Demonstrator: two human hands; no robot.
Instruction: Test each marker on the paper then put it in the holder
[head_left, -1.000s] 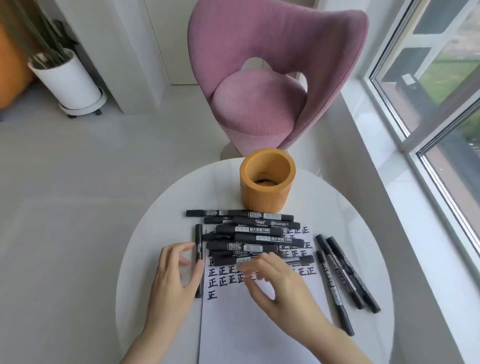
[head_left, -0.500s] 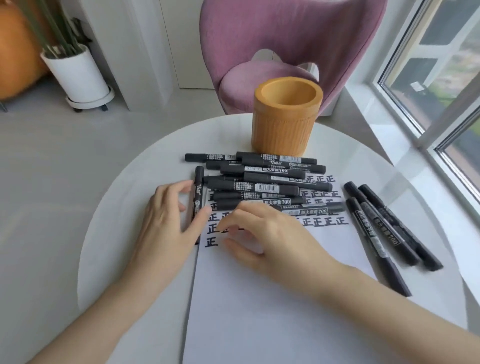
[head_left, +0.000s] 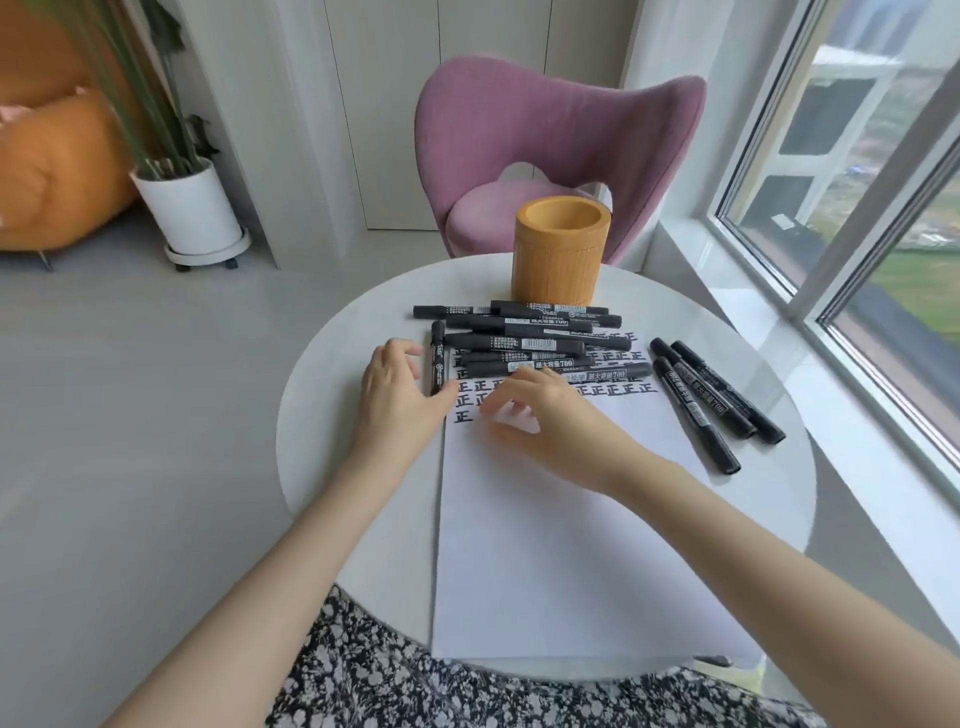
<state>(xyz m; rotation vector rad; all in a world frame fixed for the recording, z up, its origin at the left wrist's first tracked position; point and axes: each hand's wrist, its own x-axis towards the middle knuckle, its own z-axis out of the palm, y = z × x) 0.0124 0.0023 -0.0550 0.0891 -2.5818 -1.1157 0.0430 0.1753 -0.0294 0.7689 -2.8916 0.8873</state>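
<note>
Little has shifted on the bench (head_left: 332, 441) since the earlier frame: our view has pulled back, while both hands stay by the pile. Left of centre, our left hand (head_left: 400, 395) lies loosely curled and empty, thumb just beside the lone marker (head_left: 437, 358) at the paper's edge. Mid-frame, the heap of markers (head_left: 524, 344), smooth black capped barrels with printed labels, crosses the top of the flat white paper (head_left: 545, 545). Our right hand (head_left: 540, 415) arches over the inked test marks, holding nothing. We judge a pick-up is in hand: next, pinch one barrel free without rolling the others. Above, the wood-toned cylindrical holder (head_left: 561, 249) stands open. Right of it, three markers (head_left: 711, 402) lie apart.
</note>
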